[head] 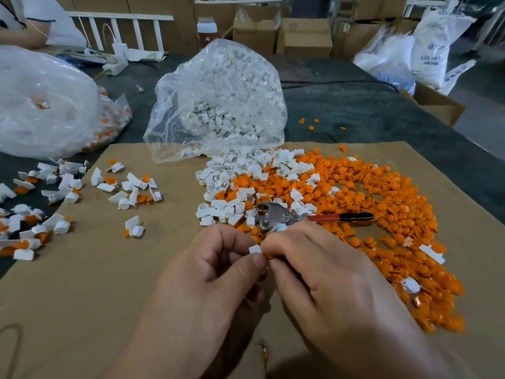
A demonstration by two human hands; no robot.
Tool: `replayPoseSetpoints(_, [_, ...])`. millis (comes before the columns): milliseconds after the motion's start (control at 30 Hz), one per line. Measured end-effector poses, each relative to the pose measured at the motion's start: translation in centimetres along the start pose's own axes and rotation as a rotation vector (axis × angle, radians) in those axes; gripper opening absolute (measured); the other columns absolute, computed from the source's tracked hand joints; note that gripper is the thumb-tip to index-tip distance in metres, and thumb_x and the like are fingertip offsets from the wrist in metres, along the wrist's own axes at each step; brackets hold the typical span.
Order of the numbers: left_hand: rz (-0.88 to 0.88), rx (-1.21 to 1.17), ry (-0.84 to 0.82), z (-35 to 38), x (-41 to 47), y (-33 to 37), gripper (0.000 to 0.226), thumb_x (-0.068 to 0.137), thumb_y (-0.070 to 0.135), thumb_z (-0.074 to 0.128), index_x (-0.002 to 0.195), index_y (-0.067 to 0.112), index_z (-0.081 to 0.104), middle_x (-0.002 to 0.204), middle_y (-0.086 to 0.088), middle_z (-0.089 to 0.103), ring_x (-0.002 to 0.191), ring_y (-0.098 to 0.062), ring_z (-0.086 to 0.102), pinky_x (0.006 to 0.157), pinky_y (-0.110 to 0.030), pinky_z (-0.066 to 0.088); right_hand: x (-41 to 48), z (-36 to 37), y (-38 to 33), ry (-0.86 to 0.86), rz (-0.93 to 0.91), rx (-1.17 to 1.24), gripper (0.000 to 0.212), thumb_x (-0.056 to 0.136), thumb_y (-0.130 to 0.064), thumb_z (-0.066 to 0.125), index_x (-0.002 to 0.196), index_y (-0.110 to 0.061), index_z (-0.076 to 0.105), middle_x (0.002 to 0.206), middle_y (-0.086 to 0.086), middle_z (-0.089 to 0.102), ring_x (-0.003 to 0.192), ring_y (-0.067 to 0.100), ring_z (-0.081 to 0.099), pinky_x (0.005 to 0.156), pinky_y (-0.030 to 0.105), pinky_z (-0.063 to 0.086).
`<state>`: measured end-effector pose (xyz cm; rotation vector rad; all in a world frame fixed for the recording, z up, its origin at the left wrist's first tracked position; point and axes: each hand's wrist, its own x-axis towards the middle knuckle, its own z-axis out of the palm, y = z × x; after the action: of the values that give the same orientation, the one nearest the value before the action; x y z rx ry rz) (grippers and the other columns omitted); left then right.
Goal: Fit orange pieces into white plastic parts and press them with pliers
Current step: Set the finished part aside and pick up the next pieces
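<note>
My left hand (216,272) pinches a small white plastic part (255,249) between thumb and fingers. My right hand (322,272) meets it fingertip to fingertip and pinches an orange piece (269,257), mostly hidden by the fingers. Just beyond the hands lie the pliers (284,217), metal jaws to the left, red and black handles pointing right. A wide heap of orange pieces (382,209) covers the cardboard on the right. Loose white parts (229,187) are piled between that heap and the hands.
A clear bag of white parts (224,99) stands open behind the piles. Assembled white-and-orange parts (62,192) are scattered on the left. Another large plastic bag (41,105) sits far left. Brown cardboard (95,296) covers the table; boxes (303,36) stand behind.
</note>
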<state>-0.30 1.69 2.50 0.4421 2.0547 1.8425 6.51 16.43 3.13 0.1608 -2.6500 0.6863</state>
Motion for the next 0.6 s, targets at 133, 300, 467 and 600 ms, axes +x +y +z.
replayPoseSetpoints(133, [-0.038, -0.046, -0.017, -0.2, 0.1, -0.1, 0.015, 0.085, 0.012, 0.07, 0.076, 0.024, 0.071, 0.056, -0.01, 0.065, 0.047, -0.018, 0.062, 0.044, -0.024, 0.051, 0.0, -0.1, -0.2, 0.002, 0.011, 0.013, 0.016, 0.097, -0.035, 0.048, 0.11, -0.031, 0.057, 0.097, -0.016, 0.055, 0.082, 0.004, 0.056, 0.062, 0.026, 0.05])
replayPoseSetpoints(300, [0.094, 0.156, -0.008, -0.4, 0.1, -0.8, 0.016, 0.082, 0.021, 0.069, 0.082, 0.037, 0.068, 0.059, 0.001, 0.066, 0.051, -0.01, 0.061, 0.05, -0.021, 0.048, 0.1, -0.3, -0.2, -0.074, 0.027, -0.006, 0.014, 0.094, -0.034, 0.05, 0.103, -0.034, 0.061, 0.093, -0.018, 0.059, 0.081, 0.002, 0.057, 0.062, 0.028, 0.052])
replayPoseSetpoints(467, [0.071, 0.1, -0.011, -0.5, 0.1, -0.8, 0.019, 0.082, 0.017, 0.071, 0.08, 0.036, 0.07, 0.061, -0.001, 0.066, 0.051, -0.011, 0.06, 0.048, -0.018, 0.047, 0.2, -0.4, -0.4, -0.089, 0.063, 0.003, 0.018, 0.091, -0.042, 0.046, 0.108, -0.042, 0.051, 0.094, -0.021, 0.056, 0.085, -0.003, 0.053, 0.064, 0.015, 0.045])
replayPoseSetpoints(600, [0.067, 0.057, -0.008, -0.7, 0.2, -0.9, 0.022, 0.078, 0.015, 0.074, 0.08, 0.037, 0.072, 0.063, -0.001, 0.066, 0.056, -0.016, 0.062, 0.055, -0.026, 0.05, 0.2, -0.6, -0.7, -0.084, 0.105, 0.082, 0.023, 0.092, -0.047, 0.041, 0.114, -0.045, 0.04, 0.099, -0.02, 0.057, 0.091, -0.001, 0.052, 0.07, 0.019, 0.045])
